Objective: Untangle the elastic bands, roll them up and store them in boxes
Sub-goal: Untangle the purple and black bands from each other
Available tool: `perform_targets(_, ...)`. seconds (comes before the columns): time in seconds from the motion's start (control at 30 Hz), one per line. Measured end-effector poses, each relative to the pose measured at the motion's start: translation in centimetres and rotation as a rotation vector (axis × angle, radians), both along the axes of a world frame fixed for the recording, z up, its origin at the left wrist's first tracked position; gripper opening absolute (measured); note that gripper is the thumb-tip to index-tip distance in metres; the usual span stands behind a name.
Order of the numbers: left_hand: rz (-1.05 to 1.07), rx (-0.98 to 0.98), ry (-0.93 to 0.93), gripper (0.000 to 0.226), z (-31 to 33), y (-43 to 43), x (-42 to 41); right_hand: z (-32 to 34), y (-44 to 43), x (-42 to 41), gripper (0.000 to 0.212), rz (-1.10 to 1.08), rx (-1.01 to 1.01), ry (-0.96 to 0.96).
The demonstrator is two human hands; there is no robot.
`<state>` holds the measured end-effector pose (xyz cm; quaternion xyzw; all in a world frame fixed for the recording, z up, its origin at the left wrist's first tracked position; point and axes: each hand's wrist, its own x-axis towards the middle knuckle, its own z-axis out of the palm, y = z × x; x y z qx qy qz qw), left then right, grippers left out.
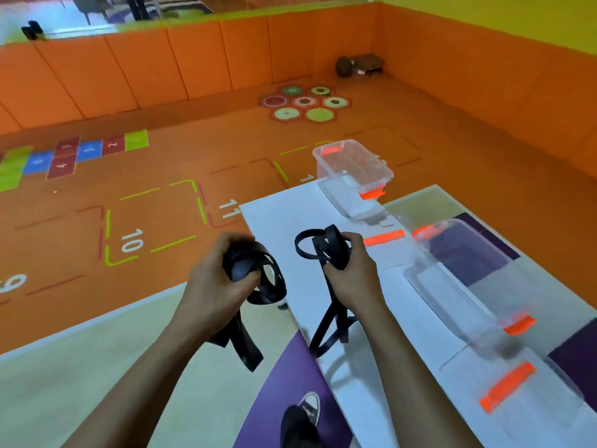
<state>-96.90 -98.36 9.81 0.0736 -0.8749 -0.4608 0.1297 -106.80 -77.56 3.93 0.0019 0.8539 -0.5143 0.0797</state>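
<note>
My left hand grips a bundle of black elastic band in loose coils, with flat ends hanging below the hand. My right hand grips a second black elastic band; loops stick out above the fist and its tails drop to the white table. Both hands hover over the table's near-left edge. A clear plastic box with orange clips stands at the table's far end. A second clear box with orange clips sits to the right, blurred.
A clear lid with an orange clip lies at the table's near right. The floor is orange play matting with numbered squares. My black shoe stands on a purple mat beside the table. Orange padded walls enclose the room.
</note>
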Motion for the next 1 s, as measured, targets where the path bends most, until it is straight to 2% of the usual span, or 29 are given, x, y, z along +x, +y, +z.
perform_targets(0.23, -0.025, 0.012, 0.061, 0.044, 0.5, -3.2, -14.3, -0.3, -4.1, -11.0, 0.042, -0.018, 0.001, -0.012)
perform_targets(0.4, -0.008, 0.078, 0.169, 0.042, 0.6, -5.0, -23.1, -0.3, -6.4, -17.5, 0.048, -0.055, 0.029, -0.007)
perform_targets(0.63, -0.106, 0.206, 0.16, 0.045, -3.4, -6.8, -34.6, -2.8, -9.3, -25.0, 0.052, -0.243, 0.057, -0.032)
perform_targets(0.77, -0.238, 0.26, 0.061, 0.04, -8.2, -9.0, -40.0, -5.5, -11.4, -27.5, 0.053, -0.382, 0.091, -0.103)
perform_targets(1.0, -0.463, 0.149, -0.212, 0.032, -17.1, -12.3, -44.9, -9.9, -15.2, -30.6, 0.055, -0.61, 0.106, -0.175)
